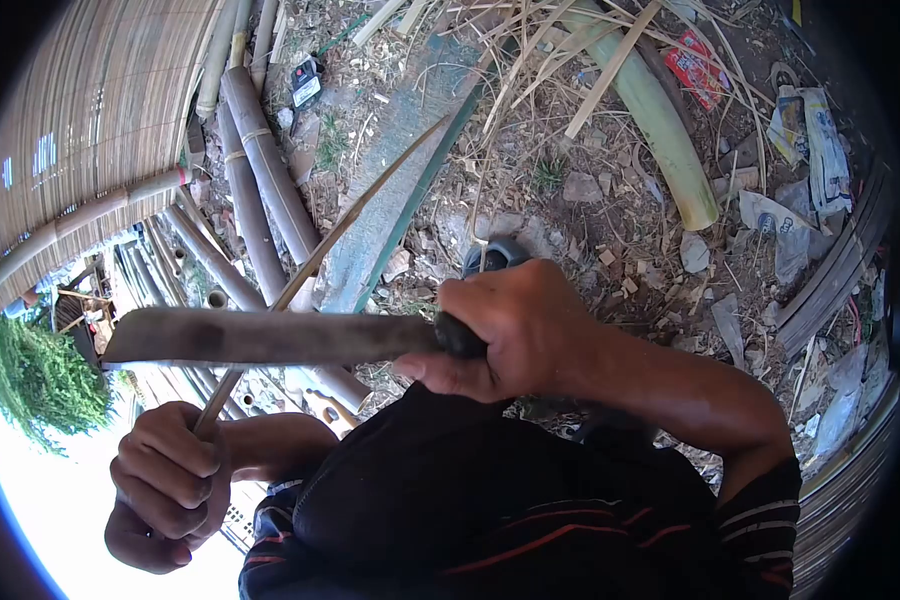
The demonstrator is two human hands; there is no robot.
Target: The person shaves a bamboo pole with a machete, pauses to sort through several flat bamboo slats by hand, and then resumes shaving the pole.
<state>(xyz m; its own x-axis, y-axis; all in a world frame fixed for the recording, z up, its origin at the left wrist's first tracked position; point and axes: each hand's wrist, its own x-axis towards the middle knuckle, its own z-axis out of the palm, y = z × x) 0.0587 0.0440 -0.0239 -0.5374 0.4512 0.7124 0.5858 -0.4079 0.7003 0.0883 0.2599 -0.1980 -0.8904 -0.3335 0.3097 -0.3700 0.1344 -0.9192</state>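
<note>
My right hand (518, 325) is wrapped round the dark handle of a machete (260, 337), whose broad blade points left in front of my body. Lower left, my left hand (170, 480) is closed on the near end of a long thin bamboo strip (355, 208). The strip slants up and away to the right, and the blade overlaps it a little beyond my left fist. Part of the strip is hidden behind the blade.
A long greyish-green board (395, 175) lies on the chip-strewn ground. Bamboo poles (270, 175) rest to its left, below a slatted bamboo screen (100, 110). A thick green bamboo piece (660, 130), loose strips (615, 68) and plastic wrappers (825, 150) lie at the right.
</note>
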